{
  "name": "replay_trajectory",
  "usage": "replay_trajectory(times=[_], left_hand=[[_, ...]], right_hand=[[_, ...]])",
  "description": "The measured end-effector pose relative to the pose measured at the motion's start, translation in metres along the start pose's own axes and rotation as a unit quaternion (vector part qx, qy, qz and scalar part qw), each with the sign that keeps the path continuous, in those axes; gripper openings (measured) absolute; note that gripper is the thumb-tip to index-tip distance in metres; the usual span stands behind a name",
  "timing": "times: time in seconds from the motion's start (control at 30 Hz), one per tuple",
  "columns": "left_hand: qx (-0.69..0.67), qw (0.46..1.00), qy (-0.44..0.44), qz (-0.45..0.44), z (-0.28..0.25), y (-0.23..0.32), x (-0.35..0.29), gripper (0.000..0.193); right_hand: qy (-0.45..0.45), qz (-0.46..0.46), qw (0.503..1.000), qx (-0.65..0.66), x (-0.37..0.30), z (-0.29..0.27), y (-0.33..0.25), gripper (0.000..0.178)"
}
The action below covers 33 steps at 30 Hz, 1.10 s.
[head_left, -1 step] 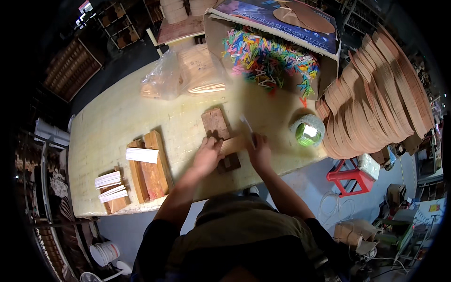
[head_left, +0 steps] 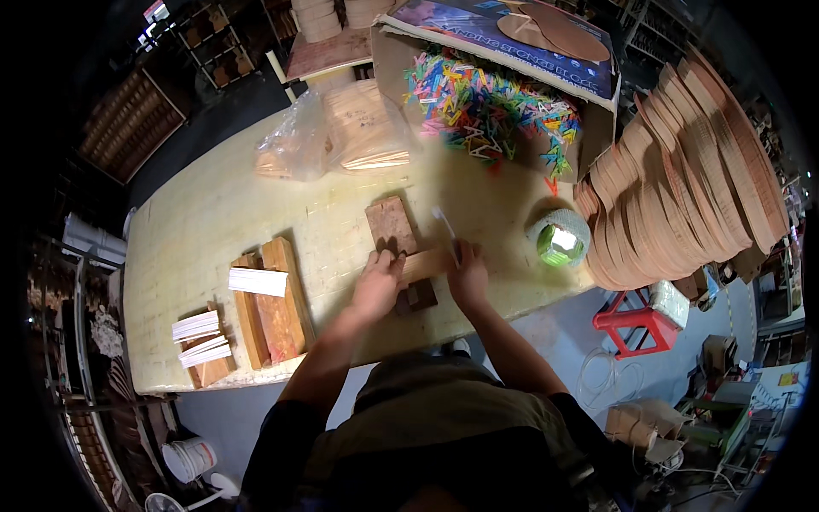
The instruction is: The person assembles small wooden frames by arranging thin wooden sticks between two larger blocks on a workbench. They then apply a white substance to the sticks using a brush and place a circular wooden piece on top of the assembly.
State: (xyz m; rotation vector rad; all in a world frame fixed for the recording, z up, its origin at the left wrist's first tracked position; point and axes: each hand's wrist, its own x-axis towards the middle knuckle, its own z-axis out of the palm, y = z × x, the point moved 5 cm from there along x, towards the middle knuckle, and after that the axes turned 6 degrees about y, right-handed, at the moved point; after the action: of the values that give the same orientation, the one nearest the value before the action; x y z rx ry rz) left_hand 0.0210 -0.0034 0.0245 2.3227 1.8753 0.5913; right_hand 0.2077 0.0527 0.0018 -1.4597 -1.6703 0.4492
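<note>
Pale wood strips (head_left: 424, 266) between both hands, lying across a brown wooden block (head_left: 391, 224) on the table (head_left: 341, 205).
From my remote view: the strips look tan, narrow and flat, with fine lengthwise lines, probably several thin pieces lying together. I judge them light, dry, a little springy, liable to split or fan apart; best held by the long edges near an end, pressed flat. Left hand (head_left: 377, 280) has its fingers closed on their left end. Right hand (head_left: 469, 277) is closed round a slim white brush (head_left: 447, 225), at their right end; whether it touches them, I cannot tell.
</note>
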Motion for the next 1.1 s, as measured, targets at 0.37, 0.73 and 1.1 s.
replay_trajectory(times=[0.37,0.73,1.1], left_hand=[[-0.001,0.999,0.038,-0.008,0.012,0.003,-0.009,0.058],[0.058,0.995,-0.078,-0.007,-0.01,0.013,0.014,0.046],[0.027,0.996,-0.086,-0.018,-0.018,0.02,0.034,0.042]], right_hand=[[-0.008,0.028,0.999,0.032,-0.003,0.042,0.029,0.031],[-0.006,0.081,0.99,0.116,0.03,-0.163,0.098,0.022],[-0.034,-0.016,0.946,-0.322,0.044,-0.272,0.087,0.014]])
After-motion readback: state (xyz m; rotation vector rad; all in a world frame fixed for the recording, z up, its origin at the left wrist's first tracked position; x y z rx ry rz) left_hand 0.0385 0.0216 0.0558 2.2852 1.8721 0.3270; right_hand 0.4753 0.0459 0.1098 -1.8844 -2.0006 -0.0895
